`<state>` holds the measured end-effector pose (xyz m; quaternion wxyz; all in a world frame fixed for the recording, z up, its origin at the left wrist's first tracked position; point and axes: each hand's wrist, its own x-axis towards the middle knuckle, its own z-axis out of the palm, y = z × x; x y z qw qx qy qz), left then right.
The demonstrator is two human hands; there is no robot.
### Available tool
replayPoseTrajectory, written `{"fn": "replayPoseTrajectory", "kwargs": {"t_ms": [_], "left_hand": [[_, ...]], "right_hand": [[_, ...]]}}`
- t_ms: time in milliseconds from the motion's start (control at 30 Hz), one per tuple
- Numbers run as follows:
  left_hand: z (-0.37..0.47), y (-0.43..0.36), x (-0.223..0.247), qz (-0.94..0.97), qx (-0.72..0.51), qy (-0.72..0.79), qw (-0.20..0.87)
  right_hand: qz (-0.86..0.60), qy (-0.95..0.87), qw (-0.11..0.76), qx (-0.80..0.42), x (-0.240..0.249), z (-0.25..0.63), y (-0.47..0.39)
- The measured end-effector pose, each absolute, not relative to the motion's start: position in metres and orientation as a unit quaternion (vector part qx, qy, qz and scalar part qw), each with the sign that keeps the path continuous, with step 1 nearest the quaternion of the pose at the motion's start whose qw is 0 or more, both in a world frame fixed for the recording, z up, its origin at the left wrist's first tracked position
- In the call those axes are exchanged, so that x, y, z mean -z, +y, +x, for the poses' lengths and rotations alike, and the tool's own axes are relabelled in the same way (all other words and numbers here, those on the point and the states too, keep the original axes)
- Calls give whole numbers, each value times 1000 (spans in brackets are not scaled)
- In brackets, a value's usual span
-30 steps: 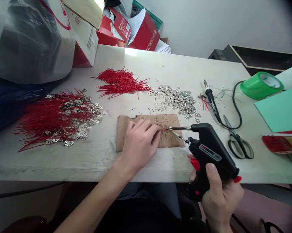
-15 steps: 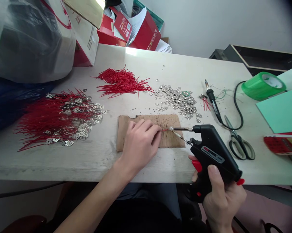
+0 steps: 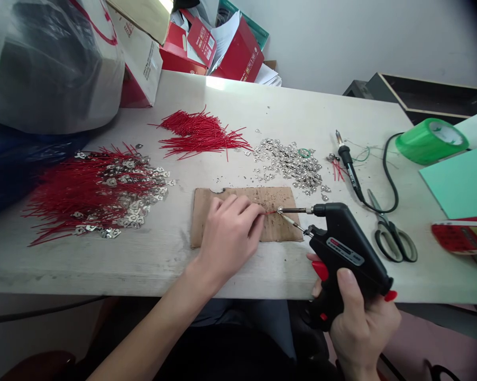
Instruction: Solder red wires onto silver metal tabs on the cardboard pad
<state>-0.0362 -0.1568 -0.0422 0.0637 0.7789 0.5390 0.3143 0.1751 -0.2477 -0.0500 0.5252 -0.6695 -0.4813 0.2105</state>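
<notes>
My left hand (image 3: pixel 232 225) rests over a piece of brown cardboard (image 3: pixel 204 211), its fingers pinching a short red wire (image 3: pixel 271 212). At the wire's right end lies a small metal terminal (image 3: pixel 280 210). My right hand (image 3: pixel 361 317) is wrapped round a black soldering gun (image 3: pixel 344 238) with a red trigger. The gun's tip and the thin solder feed tube (image 3: pixel 292 220) below it meet at the terminal. Dark specks cover the cardboard around this spot.
Loose metal terminals (image 3: pixel 288 161) and red wires (image 3: pixel 201 135) lie behind the cardboard. Wires with terminals (image 3: pixel 91 190) are heaped at left. On the right are a soldering iron (image 3: pixel 349 164), scissors (image 3: pixel 391 233), green tape (image 3: pixel 431 140) and a red packet (image 3: pixel 460 235).
The soldering gun's body and my right hand have shifted very slightly left. Its tip stays at the terminal, and my left hand keeps its place.
</notes>
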Motion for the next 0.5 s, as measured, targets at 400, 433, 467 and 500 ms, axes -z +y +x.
{"fn": "replayPoseTrajectory", "kwargs": {"t_ms": [400,433,467,500], "left_hand": [[-36,-156,44,779,-317,537,62],[-36,-156,44,779,-317,538,63],[-36,-156,44,779,-316,538,63],[-36,-156,44,778,-316,539,63]], "right_hand": [[-669,-478,521,-231,49,173,-247],[-669,-479,520,-231,49,173,-247],[-667,-482,519,-230,49,174,-248],[-667,-485,518,-229,50,175,-248]]}}
